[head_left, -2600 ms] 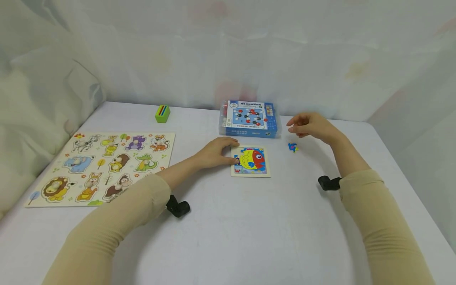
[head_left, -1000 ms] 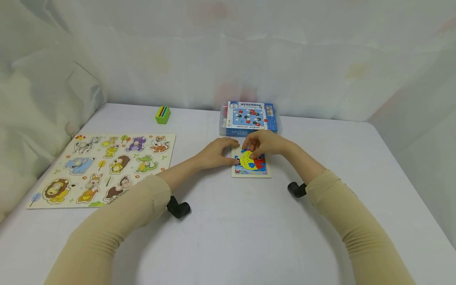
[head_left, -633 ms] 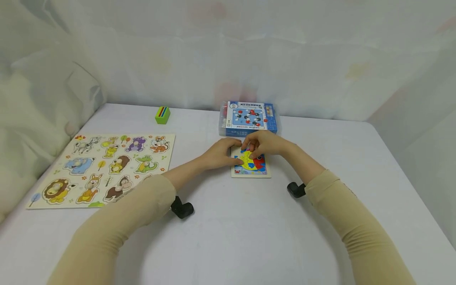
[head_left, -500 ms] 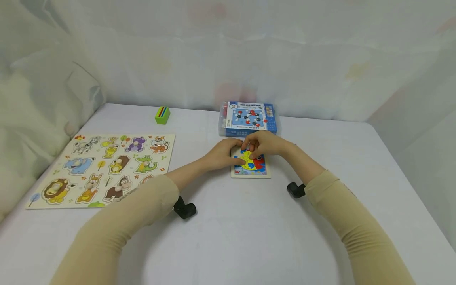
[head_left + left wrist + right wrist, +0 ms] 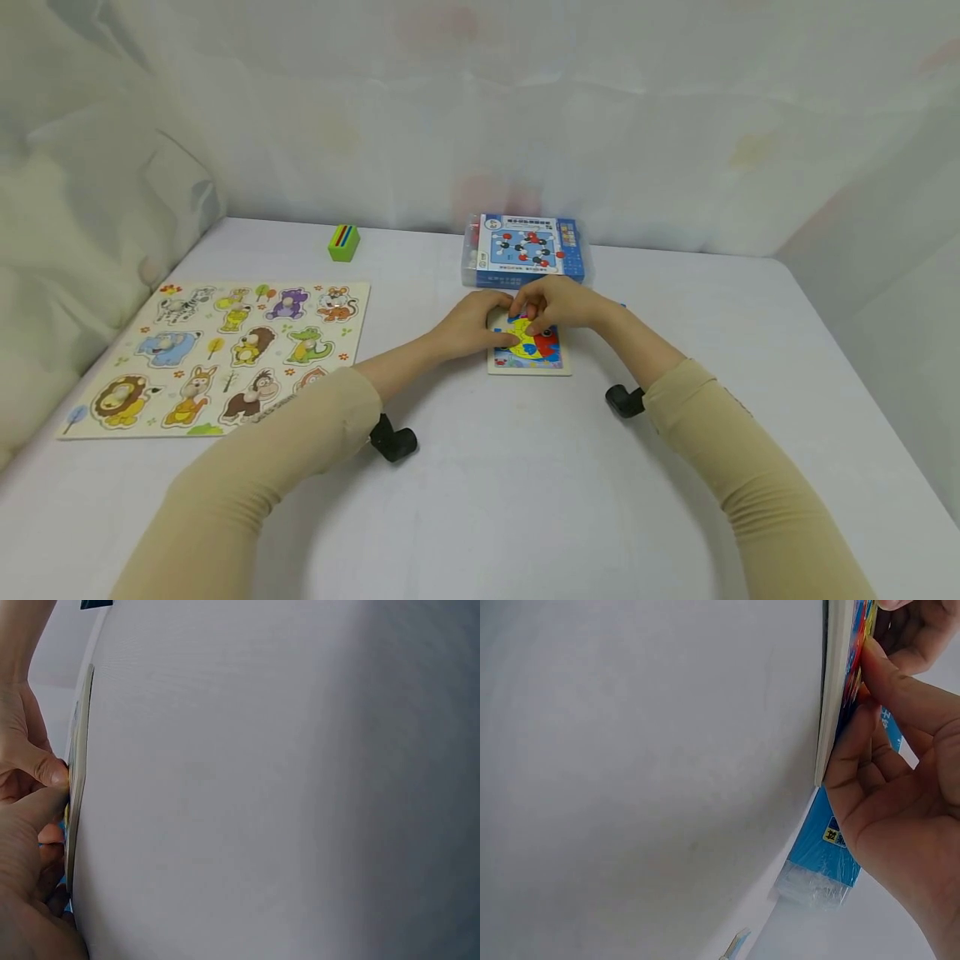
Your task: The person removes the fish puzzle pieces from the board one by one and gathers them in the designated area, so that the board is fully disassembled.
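the fish puzzle (image 5: 542,358), likely stiff and light, is clasped by left hand (image 5: 463,327) and right hand (image 5: 567,302); rim (image 5: 528,372) best gripped.

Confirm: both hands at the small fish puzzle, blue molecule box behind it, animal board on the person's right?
Wrong side: the animal board lies on the person's left, as the head view shows. The rest stands: left hand and right hand at the small fish puzzle, blue molecule box behind it.
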Available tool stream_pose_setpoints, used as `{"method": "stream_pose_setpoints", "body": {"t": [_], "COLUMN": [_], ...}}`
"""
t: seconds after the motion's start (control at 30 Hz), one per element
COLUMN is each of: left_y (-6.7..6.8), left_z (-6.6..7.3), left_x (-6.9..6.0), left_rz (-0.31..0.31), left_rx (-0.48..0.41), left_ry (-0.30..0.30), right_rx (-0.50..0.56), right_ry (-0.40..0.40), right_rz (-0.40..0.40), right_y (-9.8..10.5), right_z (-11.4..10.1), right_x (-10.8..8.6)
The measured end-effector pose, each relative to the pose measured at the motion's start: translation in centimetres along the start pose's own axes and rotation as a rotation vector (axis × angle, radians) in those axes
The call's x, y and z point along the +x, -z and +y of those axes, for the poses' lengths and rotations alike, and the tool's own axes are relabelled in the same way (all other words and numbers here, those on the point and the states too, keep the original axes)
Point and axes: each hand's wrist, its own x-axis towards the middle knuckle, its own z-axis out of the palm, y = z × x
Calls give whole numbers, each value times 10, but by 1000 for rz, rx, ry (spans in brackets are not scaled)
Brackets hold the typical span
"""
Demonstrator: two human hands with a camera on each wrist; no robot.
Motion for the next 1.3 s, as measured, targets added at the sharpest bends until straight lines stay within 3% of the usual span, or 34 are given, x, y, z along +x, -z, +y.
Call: {"method": "stream_pose_setpoints", "body": {"t": [0.5, 0.9, 1.3], "left_y": [0, -1, -1], "left_z": [0, -2, -2], "left_x": [0, 0, 1], "left_rz": [-8, -7, -12], "left_rx": [4, 4, 3], "left_ry": [26, 5, 4], "right_rx": [-15, -61, -30], "right_ry": [-5, 21, 59], "right_rz": [18, 42, 63], "right_y": [-1, -1, -3], "right_z": [0, -1, -1], "right_x": [0, -2, -4]}}
